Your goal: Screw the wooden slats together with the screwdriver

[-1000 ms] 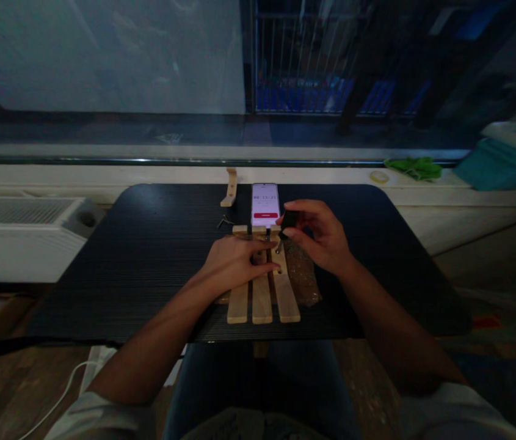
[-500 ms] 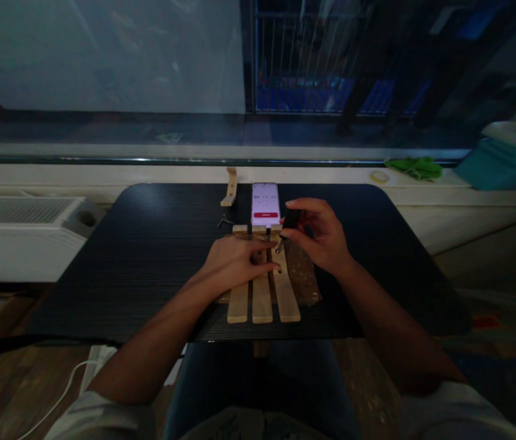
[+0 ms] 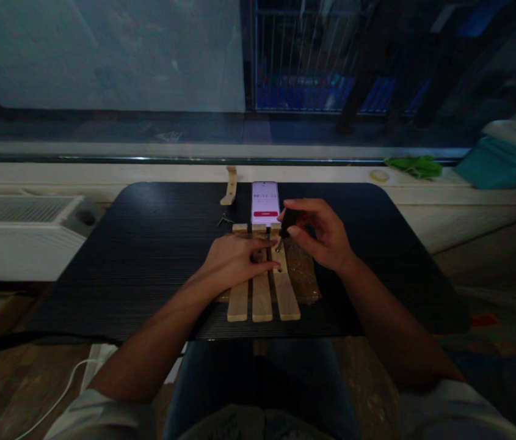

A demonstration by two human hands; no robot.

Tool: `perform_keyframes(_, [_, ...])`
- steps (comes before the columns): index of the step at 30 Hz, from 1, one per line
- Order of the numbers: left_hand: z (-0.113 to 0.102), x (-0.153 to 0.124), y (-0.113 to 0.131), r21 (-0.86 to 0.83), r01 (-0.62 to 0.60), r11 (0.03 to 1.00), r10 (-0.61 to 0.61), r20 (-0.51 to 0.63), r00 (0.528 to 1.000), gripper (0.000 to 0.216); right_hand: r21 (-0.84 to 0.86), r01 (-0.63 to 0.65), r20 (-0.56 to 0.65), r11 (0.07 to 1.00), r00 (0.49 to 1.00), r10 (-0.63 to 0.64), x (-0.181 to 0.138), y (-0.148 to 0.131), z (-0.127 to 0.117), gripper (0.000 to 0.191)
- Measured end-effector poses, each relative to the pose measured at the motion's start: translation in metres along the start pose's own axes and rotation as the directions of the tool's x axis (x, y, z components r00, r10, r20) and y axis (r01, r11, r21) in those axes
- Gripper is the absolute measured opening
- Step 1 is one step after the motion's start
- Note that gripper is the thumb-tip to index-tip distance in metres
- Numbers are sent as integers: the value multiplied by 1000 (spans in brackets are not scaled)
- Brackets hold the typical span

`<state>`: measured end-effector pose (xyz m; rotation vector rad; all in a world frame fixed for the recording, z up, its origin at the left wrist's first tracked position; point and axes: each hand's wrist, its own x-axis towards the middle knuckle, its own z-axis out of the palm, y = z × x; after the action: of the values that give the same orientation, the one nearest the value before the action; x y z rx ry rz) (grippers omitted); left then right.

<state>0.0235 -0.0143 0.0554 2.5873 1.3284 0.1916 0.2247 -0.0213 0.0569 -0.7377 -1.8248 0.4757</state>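
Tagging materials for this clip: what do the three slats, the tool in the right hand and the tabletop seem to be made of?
Slats: probably wood with a plain finish, pale tan with faint grain.
Tool: dull dark handle, perhaps plastic or rubber; its glinting shaft suggests metal.
Tabletop: black with fine streaks, perhaps laminate or stained wood.

The left hand (image 3: 230, 260) covers the middle stretches of the left and central wooden slats (image 3: 262, 302), which in turn hide much of the brown slab (image 3: 303, 278) beneath. Fingers of the right hand (image 3: 322, 235) partly conceal the dark-handled tool (image 3: 289, 219); whether its small metal tip meets a screw cannot be told. The digits on the phone (image 3: 264, 198) are blurred. Small metal pieces (image 3: 225, 220) farther left are too tiny to count. The view's edges cut off the teal container (image 3: 502, 164) at right and the radiator (image 3: 14, 238) at left.
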Motion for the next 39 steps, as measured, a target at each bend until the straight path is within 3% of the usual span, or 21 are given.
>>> perform_keyframes(6, [1,0,0,4,-6,1000,6,-16,1000,53,32,8,53,999,999,-10,0,-1,-3,34])
perform_keyframes(16, [0,0,1,24,-1,1000,0,15,1000,52,-1,-5,-46,1000,999,5,2,-1,1,34])
perform_keyframes(21, [2,0,0,8,-4,1000,4,4,1000,51,-26,-51,-47,998,998,50,1,-1,3,31])
perform_keyframes(39, [0,0,1,4,10,1000,-10,2,1000,52,-27,6,-63,1000,998,-8,2,2,4,34])
